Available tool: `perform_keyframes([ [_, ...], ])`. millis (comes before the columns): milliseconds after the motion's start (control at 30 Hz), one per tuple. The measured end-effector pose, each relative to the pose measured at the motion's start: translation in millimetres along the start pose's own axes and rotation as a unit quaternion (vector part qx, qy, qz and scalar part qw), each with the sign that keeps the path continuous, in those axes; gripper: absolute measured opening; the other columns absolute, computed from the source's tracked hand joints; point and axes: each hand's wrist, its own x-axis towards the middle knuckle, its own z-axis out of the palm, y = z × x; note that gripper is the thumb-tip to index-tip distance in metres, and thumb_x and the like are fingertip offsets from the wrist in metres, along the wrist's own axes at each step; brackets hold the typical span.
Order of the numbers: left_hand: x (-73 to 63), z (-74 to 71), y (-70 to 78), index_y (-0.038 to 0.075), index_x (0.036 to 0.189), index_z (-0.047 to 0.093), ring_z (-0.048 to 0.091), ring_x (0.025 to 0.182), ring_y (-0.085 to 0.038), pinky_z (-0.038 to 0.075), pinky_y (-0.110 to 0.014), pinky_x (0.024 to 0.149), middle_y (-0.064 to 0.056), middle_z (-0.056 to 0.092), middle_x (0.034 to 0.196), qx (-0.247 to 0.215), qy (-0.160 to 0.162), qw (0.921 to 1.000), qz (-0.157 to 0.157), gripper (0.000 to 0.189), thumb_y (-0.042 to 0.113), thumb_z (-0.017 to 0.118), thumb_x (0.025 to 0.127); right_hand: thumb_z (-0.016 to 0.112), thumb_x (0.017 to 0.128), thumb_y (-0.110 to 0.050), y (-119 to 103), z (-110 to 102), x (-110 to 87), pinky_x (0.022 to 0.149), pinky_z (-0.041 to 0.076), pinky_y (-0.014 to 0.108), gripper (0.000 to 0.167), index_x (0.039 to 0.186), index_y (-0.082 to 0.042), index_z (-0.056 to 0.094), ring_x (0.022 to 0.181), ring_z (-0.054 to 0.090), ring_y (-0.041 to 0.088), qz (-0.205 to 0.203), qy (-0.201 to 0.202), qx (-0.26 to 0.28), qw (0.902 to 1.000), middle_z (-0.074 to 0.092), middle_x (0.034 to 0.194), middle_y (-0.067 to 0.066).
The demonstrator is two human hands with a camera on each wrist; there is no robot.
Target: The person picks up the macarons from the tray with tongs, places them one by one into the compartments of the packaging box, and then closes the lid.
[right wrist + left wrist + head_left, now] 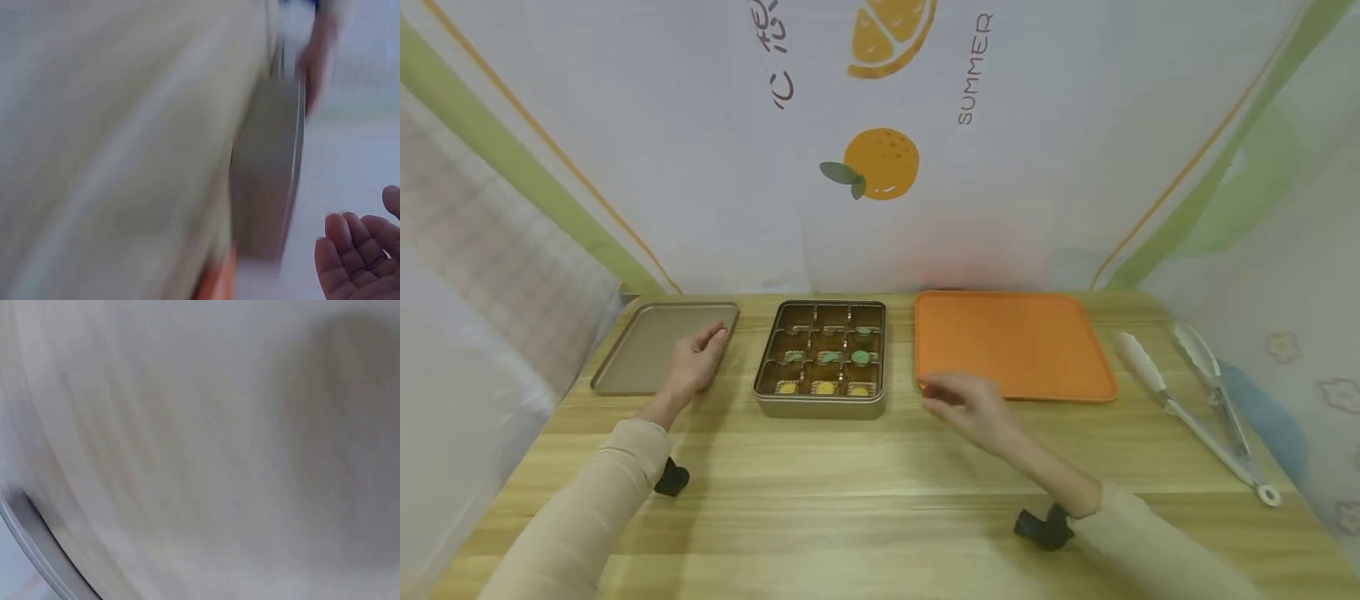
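A rectangular metal tin (822,407) holds a brown divider with several square compartments. Yellow pieces (825,388) lie in its front row; green pieces (861,357) show in the middle row and the back right compartment. To the tin's left, my left hand (694,360) hovers over the right edge of a beige tray (655,346), fingers loosely bent, nothing seen in it. My right hand (972,410) is at the front left corner of an orange tray (1011,342). In the right wrist view its fingers (359,247) are loosely curved around nothing.
Metal tongs (1213,417) with pale tips lie spread at the right of the wooden table (850,517). A printed white cloth (737,200) hangs behind the trays and along both sides. The left wrist view is blurred, mostly tabletop and a curved metal rim (44,550).
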Motion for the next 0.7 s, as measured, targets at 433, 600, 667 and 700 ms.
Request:
perform_keyframes([
  [433, -15.1, -71.4, -28.0, -0.009, 0.142, 0.03, 0.041, 0.125, -0.047, 0.03, -0.055, 0.107, -0.03, 0.04, 0.139, 0.133, 0.106, 0.9844, -0.045, 0.05, 0.021, 0.036, 0.103, 0.056, 0.095, -0.012, -69.9, 155.9, 77.6, 0.079, 0.053, 0.018, 0.041, 0.132, 0.006, 0.05, 0.093, 0.063, 0.011, 0.188, -0.184, 0.283, 0.9222, 0.065, 0.108, 0.013],
  [600, -13.3, -89.7, -37.6, -0.01, 0.14, 0.033, 0.044, 0.123, -0.047, 0.044, -0.042, 0.099, -0.032, 0.043, 0.136, 0.164, 0.131, 0.9759, -0.06, 0.049, 0.02, 0.038, 0.101, 0.054, 0.095, -0.009, -82.1, 194.0, 106.0, 0.089, 0.053, 0.029, 0.043, 0.134, 0.008, 0.045, 0.106, 0.061, 0.023, 0.279, -0.111, 0.38, 0.8748, 0.059, 0.121, 0.015],
  [667, -12.8, -95.1, -41.9, -0.012, 0.138, 0.036, 0.046, 0.121, -0.046, 0.051, -0.035, 0.087, -0.033, 0.045, 0.133, 0.177, 0.139, 0.972, -0.065, 0.049, 0.018, 0.04, 0.1, 0.054, 0.095, -0.008, -85.2, 206.7, 117.0, 0.095, 0.05, 0.034, 0.044, 0.135, 0.008, 0.044, 0.111, 0.059, 0.029, 0.313, -0.072, 0.413, 0.8523, 0.057, 0.122, 0.017],
  [700, -12.6, -97.3, -44.5, -0.013, 0.137, 0.037, 0.047, 0.12, -0.046, 0.051, -0.032, 0.084, -0.033, 0.045, 0.132, 0.181, 0.144, 0.9706, -0.068, 0.048, 0.017, 0.041, 0.1, 0.054, 0.094, -0.007, -85.8, 213.0, 121.8, 0.097, 0.048, 0.036, 0.045, 0.135, 0.009, 0.043, 0.112, 0.058, 0.029, 0.325, -0.052, 0.426, 0.8424, 0.057, 0.123, 0.018],
])
